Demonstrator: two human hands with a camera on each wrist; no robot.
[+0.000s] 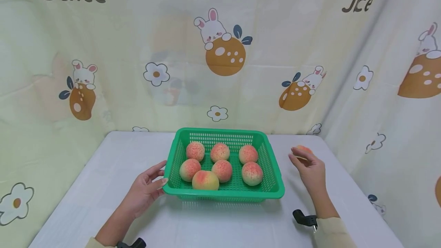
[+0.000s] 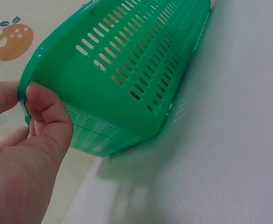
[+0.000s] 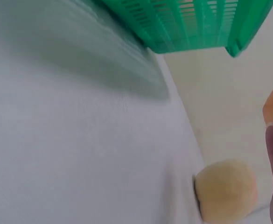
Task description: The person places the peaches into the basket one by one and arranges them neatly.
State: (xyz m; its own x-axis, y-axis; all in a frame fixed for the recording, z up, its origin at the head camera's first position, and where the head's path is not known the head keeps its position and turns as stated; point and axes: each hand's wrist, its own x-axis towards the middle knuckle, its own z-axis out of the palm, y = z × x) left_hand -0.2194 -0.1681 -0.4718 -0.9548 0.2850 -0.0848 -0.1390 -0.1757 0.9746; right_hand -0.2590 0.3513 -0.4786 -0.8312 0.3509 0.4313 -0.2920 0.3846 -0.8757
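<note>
My left hand (image 1: 147, 189) pinches the rim of a green plastic basket (image 1: 227, 193) at its front left corner, thumb on the near side. In the left wrist view the fingers curl round the edge above the slotted wall. Inside the basket lie several peaches, pinkish with pale patches; a larger yellow and red peach (image 1: 205, 180) is at the front. To the right of the basket, my right hand (image 1: 312, 168) hovers with loosely bent fingers, partly covering a single peach (image 1: 304, 149). In the right wrist view that yellowish peach (image 3: 226, 191) sits on the table, apart from the fingers.
A white cloth covers the table (image 1: 220, 225). Behind it hangs a cream curtain (image 1: 265, 98) printed with rabbits, fruit and flowers, which also runs along the right side. Black camera mounts (image 1: 304, 218) are strapped at both wrists.
</note>
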